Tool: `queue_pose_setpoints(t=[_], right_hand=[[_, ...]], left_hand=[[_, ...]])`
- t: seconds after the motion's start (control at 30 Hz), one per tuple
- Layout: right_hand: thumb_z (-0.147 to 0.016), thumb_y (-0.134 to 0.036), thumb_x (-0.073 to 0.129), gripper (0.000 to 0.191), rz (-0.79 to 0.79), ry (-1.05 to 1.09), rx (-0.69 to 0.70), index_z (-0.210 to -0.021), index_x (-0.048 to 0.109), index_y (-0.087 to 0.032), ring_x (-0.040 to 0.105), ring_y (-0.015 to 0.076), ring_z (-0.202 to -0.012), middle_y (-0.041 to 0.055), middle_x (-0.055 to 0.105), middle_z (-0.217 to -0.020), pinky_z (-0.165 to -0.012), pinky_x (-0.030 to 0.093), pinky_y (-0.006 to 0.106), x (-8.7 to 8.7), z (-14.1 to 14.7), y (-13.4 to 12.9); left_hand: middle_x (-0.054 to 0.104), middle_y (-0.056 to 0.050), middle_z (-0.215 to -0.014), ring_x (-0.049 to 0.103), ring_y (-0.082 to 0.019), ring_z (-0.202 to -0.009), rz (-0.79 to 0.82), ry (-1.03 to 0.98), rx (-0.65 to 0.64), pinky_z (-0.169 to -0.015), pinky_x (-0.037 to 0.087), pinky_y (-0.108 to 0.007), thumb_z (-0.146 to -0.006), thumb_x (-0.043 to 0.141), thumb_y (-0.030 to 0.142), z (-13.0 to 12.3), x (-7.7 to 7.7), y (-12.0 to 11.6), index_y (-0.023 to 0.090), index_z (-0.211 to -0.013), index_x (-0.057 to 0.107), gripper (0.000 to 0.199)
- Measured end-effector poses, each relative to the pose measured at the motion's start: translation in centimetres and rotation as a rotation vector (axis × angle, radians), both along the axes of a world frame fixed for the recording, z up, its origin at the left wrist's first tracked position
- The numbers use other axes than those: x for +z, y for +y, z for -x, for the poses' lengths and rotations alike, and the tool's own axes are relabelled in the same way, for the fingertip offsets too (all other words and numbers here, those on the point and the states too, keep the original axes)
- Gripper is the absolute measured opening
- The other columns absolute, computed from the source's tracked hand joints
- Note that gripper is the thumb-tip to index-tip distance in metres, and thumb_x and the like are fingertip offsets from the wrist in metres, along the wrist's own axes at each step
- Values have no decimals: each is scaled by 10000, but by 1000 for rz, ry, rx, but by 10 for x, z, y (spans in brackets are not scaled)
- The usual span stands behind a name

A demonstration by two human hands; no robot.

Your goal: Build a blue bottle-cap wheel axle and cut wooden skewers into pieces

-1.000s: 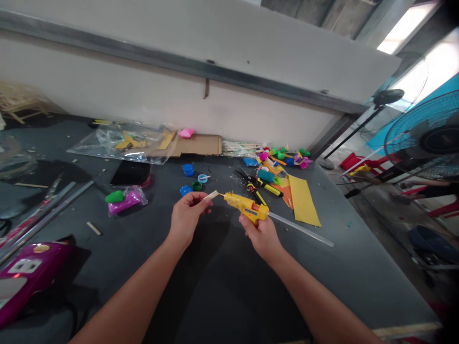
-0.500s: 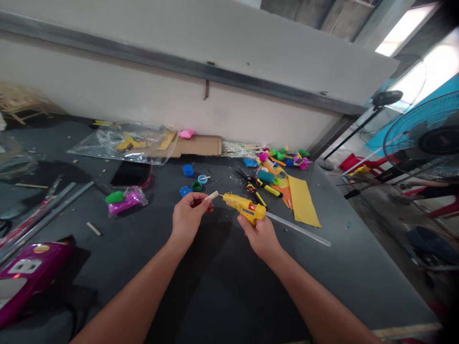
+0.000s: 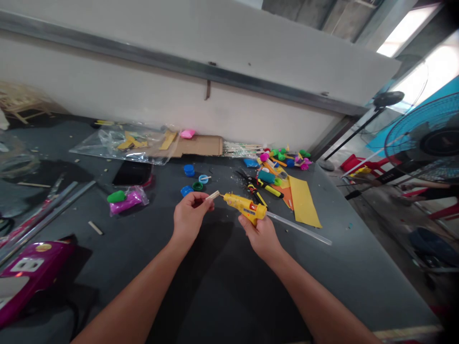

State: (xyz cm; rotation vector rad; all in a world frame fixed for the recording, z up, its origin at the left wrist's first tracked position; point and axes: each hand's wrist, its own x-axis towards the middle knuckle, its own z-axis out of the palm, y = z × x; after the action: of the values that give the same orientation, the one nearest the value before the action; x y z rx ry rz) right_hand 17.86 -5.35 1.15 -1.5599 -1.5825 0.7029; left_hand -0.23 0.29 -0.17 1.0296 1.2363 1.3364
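Observation:
Between the thumb and fingers of my left hand (image 3: pixel 191 214) is a short pale wooden stick (image 3: pixel 213 195), its end pointing right. My right hand (image 3: pixel 261 235) is wrapped around the handle of a yellow hot glue gun (image 3: pixel 244 205). The gun's nozzle is right at the stick's end; whether they touch I cannot tell. A long clear glue stick (image 3: pixel 301 228) juts out of the gun's back. Just beyond the hands lie blue bottle caps (image 3: pixel 189 170), a green cap (image 3: pixel 197 186) and pliers with yellow-and-black handles (image 3: pixel 268 188).
Purple clay in a bag (image 3: pixel 127 200), a phone (image 3: pixel 132 173) and a magenta power strip (image 3: pixel 36 267) lie to the left. Yellow paper (image 3: pixel 304 200) and colourful clay pieces (image 3: pixel 281 155) are at the right. Behind them are cardboard (image 3: pixel 202 145) and a plastic bag (image 3: pixel 103 145). A fan (image 3: pixel 426 138) stands off the table.
Almost nothing differs. Both hands keep their hold on the stick and the glue gun, and the whole view has shifted very slightly.

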Motion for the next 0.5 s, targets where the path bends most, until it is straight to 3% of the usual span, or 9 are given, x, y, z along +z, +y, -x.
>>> queue_pose_setpoints(t=[0.3,0.5], right_hand=[[-830,-435,501,260,5,-106,20,-767,643,-226,617,234,-654,31,562,-510,-572,426,290,1,0,0],[-808,-445,529,239,-19,-8,15,-796,651,-240,619,244,-678,28,563,-523,-593,441,302,2,1,0]], left_hand=[[659,-2,-659,620,-134,-613,-17,48,-1,-659,503,-280,-673,705,302,0,1,-1,182,-786,633,180],[658,1,-651,619,-133,-611,-11,28,3,-656,504,-279,-664,712,308,0,2,-1,181,-776,636,186]])
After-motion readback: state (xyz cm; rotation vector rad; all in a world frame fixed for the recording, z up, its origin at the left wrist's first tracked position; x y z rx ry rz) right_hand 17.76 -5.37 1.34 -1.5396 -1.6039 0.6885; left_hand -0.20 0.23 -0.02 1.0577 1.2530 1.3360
